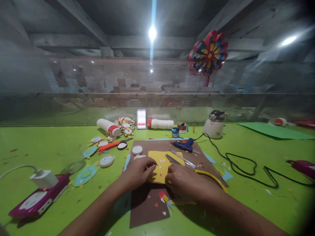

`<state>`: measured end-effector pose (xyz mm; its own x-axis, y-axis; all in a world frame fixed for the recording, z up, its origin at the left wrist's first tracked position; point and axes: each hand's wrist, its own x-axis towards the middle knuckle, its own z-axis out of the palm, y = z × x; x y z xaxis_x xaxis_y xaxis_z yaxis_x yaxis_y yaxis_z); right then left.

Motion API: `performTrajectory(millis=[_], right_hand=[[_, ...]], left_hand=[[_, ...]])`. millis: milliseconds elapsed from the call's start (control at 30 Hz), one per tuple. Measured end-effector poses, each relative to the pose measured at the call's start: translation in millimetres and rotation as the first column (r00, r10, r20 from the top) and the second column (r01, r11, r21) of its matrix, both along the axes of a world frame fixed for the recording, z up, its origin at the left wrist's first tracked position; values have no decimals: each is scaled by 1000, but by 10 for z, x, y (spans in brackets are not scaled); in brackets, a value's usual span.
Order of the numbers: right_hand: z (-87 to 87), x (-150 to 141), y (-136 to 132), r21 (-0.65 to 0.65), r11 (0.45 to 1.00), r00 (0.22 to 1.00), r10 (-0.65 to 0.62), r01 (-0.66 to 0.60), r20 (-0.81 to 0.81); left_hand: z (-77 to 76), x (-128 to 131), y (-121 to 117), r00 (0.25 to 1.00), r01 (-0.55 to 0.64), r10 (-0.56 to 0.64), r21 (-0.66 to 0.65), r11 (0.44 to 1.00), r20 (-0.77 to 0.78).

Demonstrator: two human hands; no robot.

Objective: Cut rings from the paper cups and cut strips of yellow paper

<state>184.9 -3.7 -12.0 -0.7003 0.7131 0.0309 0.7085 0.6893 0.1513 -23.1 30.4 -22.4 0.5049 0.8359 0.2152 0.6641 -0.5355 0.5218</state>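
Broadly, looking over a green table [236, 213], backed by a mesh screen [128, 77] along its far side. Have brown paper [147, 205] spread on the table, underneath both hands, and see a bright paper flower [209, 55] higher up, right of centre. Have the left hand [140, 169] at the left edge of the yellow paper [160, 166], with fingers bent and thumb a little apart; cannot tell whether gripping anything. Have the right hand [183, 179] at the opposite edge, with fingers curled in; cannot tell whether pinching anything there. Find the yellow paper on the brown paper, between both hands. See scissors [173, 159] with a yellow handle at its right side, partly hidden by the right hand, with blades reaching over the paper. Find a blue glue gun [185, 145] farther back, near the far right corner of the brown paper. See a clear pen [183, 159] between glue gun and scissors. Spot a white disc [137, 150] beyond the left hand. Lastly, notice small white and red scraps [161, 161] on the yellow paper
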Motion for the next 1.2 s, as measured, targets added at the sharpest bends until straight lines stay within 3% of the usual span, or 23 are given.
performTrajectory(millis=[233, 400, 633, 900, 1200], right_hand=[[-197, 39, -15, -7, 1000, 995, 3, -4, -104], [-194, 49, -36, -31, 999, 990, 29, -34, -135], [-63, 47, -20, -41, 998, 977, -49, 41, -206], [-38, 92, 119, -22, 981, 934, -190, 192, -302], [-92, 59, 140, 7, 982, 926, -174, 187, -334]], left_hand=[[180, -137, -35, 994, 51, -63, -127, 991, -89], [228, -194, -38, 994, 48, -60, -124, 991, -92], [149, -322, 92, 991, -108, 115, -92, 990, 67], [57, -388, 253, 883, -367, 328, 59, 928, 335], [30, -426, 300, 841, -473, 396, 147, 869, 370]])
